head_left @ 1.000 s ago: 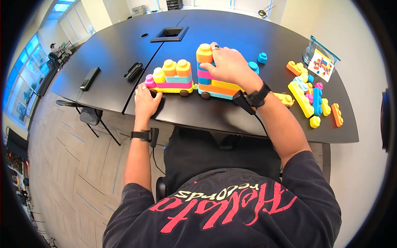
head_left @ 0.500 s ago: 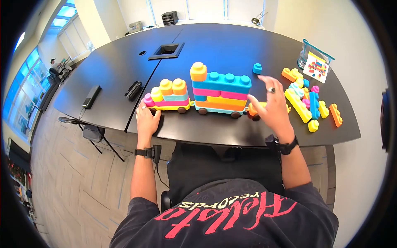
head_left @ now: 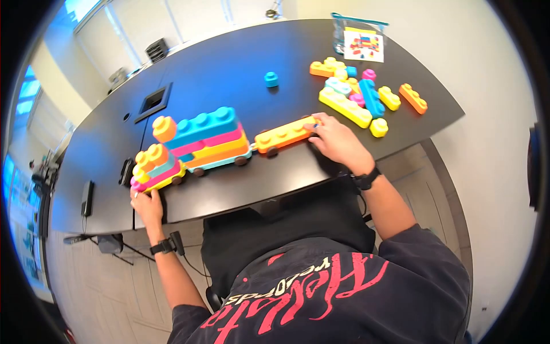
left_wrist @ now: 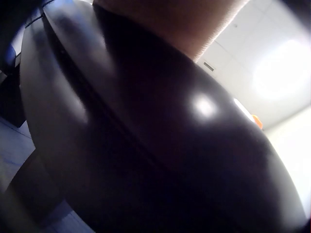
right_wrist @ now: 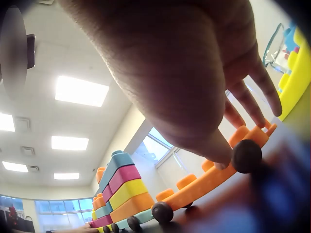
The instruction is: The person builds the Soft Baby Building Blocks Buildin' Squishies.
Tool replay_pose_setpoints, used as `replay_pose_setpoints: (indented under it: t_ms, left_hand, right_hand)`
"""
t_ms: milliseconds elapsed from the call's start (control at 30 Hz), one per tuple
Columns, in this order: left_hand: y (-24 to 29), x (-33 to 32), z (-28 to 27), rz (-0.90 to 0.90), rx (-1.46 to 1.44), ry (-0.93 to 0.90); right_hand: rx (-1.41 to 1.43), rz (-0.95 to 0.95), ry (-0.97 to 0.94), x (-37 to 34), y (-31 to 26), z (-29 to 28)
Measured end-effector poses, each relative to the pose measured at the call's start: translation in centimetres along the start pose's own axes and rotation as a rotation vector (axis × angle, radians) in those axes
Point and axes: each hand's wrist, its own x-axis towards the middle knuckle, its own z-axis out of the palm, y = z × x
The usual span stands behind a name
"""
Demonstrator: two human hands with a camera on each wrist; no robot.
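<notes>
A toy train of building blocks stands on the dark table [head_left: 269, 183]. Its front car [head_left: 157, 172] has a yellow base with pink, light blue and orange blocks. Hooked behind is a taller middle car [head_left: 206, 140], stacked with orange, pink and blue blocks. At the tail is a low orange wagon [head_left: 283, 135] with dark wheels. My left hand [head_left: 149, 209] holds the nose of the front car, thumb on the near side; its fingers are hidden in the left wrist view. My right hand [head_left: 341, 140] grips the wagon's rear end, thumb [right_wrist: 221, 158] by the wheel.
One blue block [head_left: 271, 79] stands alone behind the train. Loose blocks, among them a long yellow one [head_left: 345, 108], lie at the right. A clear pouch with a picture card [head_left: 364, 46] stands behind them. A socket recess [head_left: 153, 102] lies at the left.
My right hand has let go of the middle car's top and moved right to the orange wagon, gripping its rear. The left hand stays at the front car. The head view has turned.
</notes>
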Motion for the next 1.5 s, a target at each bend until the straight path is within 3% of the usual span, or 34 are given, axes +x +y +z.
replay_pose_setpoints:
  t_ms: [100, 133, 300, 900, 1133, 1200, 1367, 1500]
  left_hand:
    - [-0.5, 0.0, 0.1, 0.018, 0.011, 0.007]
    - [-0.4, 0.0, 0.1, 0.008, 0.001, 0.002]
    - [-0.2, -0.1, 0.1, -0.012, 0.018, -0.013]
    - [-0.3, -0.2, 0.2, -0.01, 0.012, -0.003]
    - [-0.6, -0.2, 0.3, 0.016, 0.027, -0.013]
    - [-0.5, -0.2, 0.2, -0.001, 0.029, -0.018]
    - [-1.0, -0.2, 0.5, 0.055, 0.039, 0.005]
    - [-1.0, -0.1, 0.5, -0.002, 0.053, -0.036]
  right_hand:
    - [-0.033, 0.032, -0.012, 0.0, -0.6, 0.1]
    - [-0.01, 0.115, -0.15, 0.2, -1.1, -0.6]
    - [-0.023, 0.055, -0.037, -0.2, -1.0, 0.4]
    - [-0.113, 0.065, 0.011, -0.3, -1.8, 0.8]
    - [-0.112, 0.087, -0.017, -0.2, -2.2, 0.4]
    - [-0.091, 0.142, -0.115, -0.1, -2.5, 0.0]
    - [-0.109, 0.135, -0.096, -0.3, -2.4, 0.3]
    - [-0.123, 0.134, -0.09, -0.3, -2.4, 0.4]
